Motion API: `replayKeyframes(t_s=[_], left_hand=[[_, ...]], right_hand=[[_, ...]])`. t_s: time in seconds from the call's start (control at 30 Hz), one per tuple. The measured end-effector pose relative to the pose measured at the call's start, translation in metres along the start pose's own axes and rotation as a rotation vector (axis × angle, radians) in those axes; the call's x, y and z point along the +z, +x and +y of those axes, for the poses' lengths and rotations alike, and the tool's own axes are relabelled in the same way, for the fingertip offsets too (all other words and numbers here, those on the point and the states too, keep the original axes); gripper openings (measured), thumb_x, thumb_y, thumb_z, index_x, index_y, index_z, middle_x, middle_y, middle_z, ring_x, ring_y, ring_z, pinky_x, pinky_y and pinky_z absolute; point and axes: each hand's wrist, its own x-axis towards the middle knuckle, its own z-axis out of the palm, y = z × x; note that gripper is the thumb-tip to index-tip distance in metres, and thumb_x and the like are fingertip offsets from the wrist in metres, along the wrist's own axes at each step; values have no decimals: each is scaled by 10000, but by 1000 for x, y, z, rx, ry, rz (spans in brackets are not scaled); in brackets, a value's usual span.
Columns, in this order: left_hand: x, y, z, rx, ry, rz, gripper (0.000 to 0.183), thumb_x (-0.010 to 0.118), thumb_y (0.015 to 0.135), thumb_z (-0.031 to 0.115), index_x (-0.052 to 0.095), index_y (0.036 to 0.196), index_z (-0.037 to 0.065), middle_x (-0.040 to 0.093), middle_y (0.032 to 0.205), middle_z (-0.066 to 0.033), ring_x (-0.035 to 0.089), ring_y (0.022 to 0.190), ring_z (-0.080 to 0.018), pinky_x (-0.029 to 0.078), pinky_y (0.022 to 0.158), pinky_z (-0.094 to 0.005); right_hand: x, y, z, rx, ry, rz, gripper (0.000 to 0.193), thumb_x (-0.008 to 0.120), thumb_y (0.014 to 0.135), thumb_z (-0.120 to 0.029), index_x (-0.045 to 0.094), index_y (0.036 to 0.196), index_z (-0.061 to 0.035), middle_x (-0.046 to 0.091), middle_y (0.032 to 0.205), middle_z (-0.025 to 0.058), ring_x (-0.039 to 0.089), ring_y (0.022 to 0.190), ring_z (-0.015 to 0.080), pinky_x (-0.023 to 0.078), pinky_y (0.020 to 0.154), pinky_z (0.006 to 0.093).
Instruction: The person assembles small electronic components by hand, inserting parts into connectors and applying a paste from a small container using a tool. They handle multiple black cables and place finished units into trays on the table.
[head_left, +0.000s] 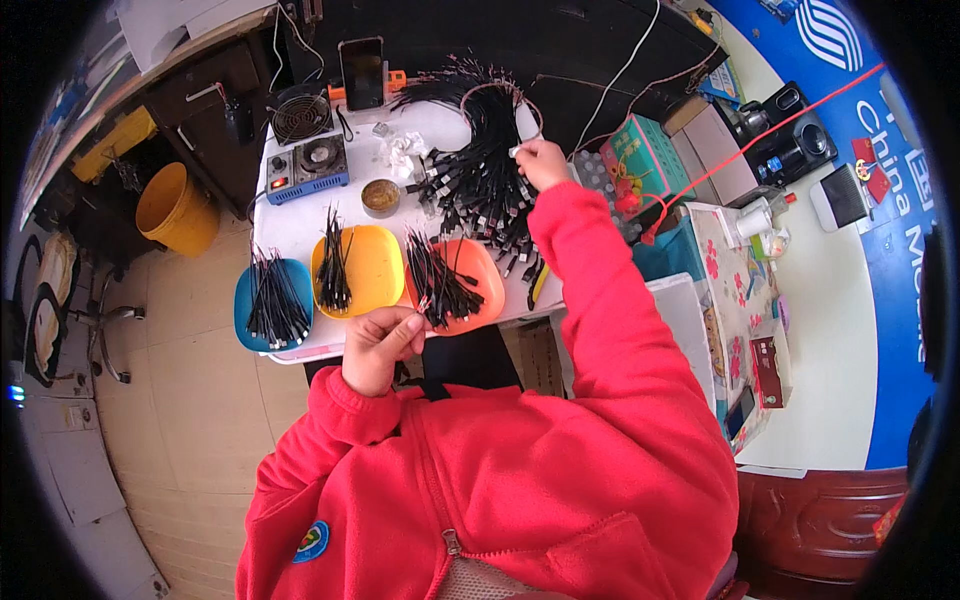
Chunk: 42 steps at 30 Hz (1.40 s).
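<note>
My left hand [384,348] is closed in a pinch at the front edge of the white table [300,212]. Thin wire ends show at its fingertips, beside the orange tray [487,283]. Black cables [448,296] with thin wire ends lie in that tray. Farther off, my right hand [543,165] pinches a small white piece [515,151] at the edge of a large heap of black cables [480,185]. Many cables there have metal plugs. The yellow tray [378,268] and the blue tray [243,308] also hold bunches of black cables.
A blue heating device [310,180] with a fan [301,118] behind it stands at the table's back left. Nearby are a round tin [380,197], crumpled tissue [404,155] and a propped phone [362,75]. A yellow-handled tool [540,284] lies right of the orange tray. A green box [645,160] stands farther right.
</note>
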Motion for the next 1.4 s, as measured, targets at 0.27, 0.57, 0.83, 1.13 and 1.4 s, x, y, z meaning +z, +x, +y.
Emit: replayKeyframes(t_s=[0.27,0.57,0.83,1.13,1.4], left_hand=[[-5,6,1,6,-8,15,171,567,959,83,655,885,-44,599,662,-49,403,506,-64,296,481,-203],[-8,-2,2,42,-54,25,171,554,975,104,654,920,-24,621,708,-46,422,528,-66,310,487,-198],[-4,-11,35,269,-119,9,168,495,1001,100,624,991,-7,676,1087,-187,687,864,-209,551,715,-279],[25,-29,53,529,-84,-150,146,532,982,112,641,1040,32,508,1365,-239,506,1263,-382,470,1003,-492],[31,-54,76,646,-132,-32,216,478,1004,81,601,1107,-62,592,1265,-192,677,946,-215,555,846,-320]], right_hand=[[45,95,22,129,-566,-27,500,749,745,-400,692,1022,12,690,1028,219,662,992,361,518,876,405],[-21,55,3,540,525,-396,233,648,861,-200,535,717,-56,495,633,11,419,477,83,266,373,261],[-60,-98,-88,-341,415,202,141,618,902,-122,554,810,-36,506,651,-5,461,532,75,340,479,240],[-59,-243,-136,-836,62,-66,123,603,870,-121,527,819,-38,501,752,132,536,614,331,425,545,397],[17,-337,-114,-945,-121,-440,144,616,854,-175,538,869,-55,536,816,111,603,688,322,482,580,431]])
